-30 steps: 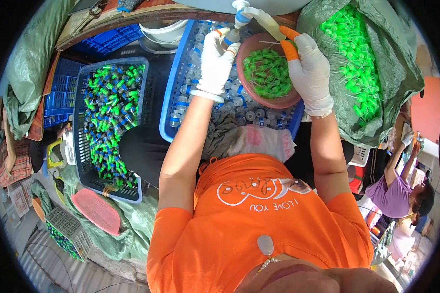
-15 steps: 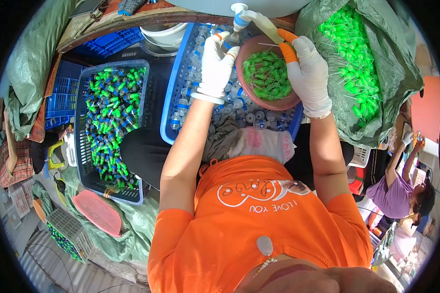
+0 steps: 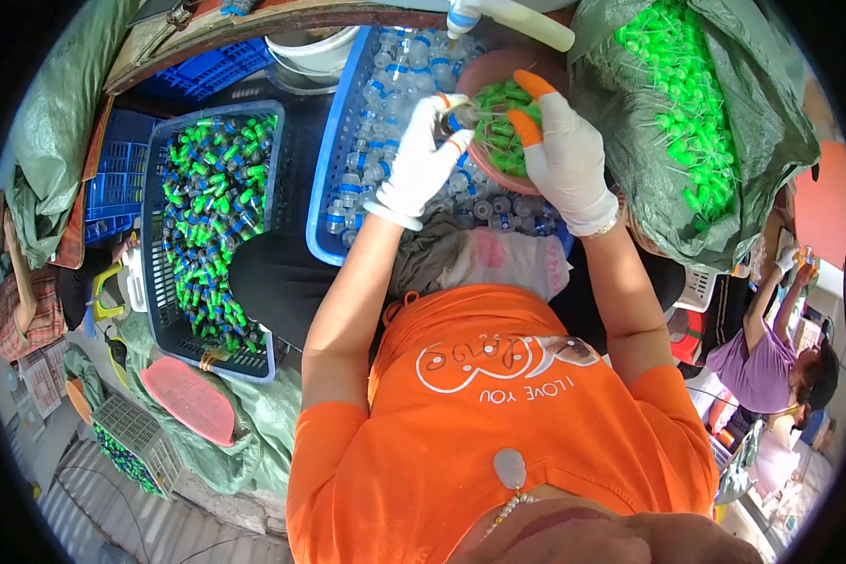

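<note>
My left hand (image 3: 421,158), in a white glove with banded fingertips, closes on a small clear bottle (image 3: 462,117) with dark liquid in it. My right hand (image 3: 564,155), also white-gloved with orange finger covers, is over a pink bowl (image 3: 484,73) of green dropper caps (image 3: 504,141) with thin stems. Its thumb and forefinger are apart, and I see no cap gripped between them. Under both hands a blue basket (image 3: 327,254) holds many clear bottles (image 3: 352,179) with blue bands. Above them ends a white spout (image 3: 526,26).
At left stands a dark blue basket (image 3: 274,348) of filled, green-capped bottles (image 3: 218,221). A green sack (image 3: 766,179) at right holds more green caps. White buckets (image 3: 320,52) stand at the back. A pink sieve (image 3: 188,399) lies at lower left. Another person (image 3: 757,367) sits far right.
My left hand has brought the bottle down from the spout toward the bowl. My right hand has left the spout's side and come down over the caps.
</note>
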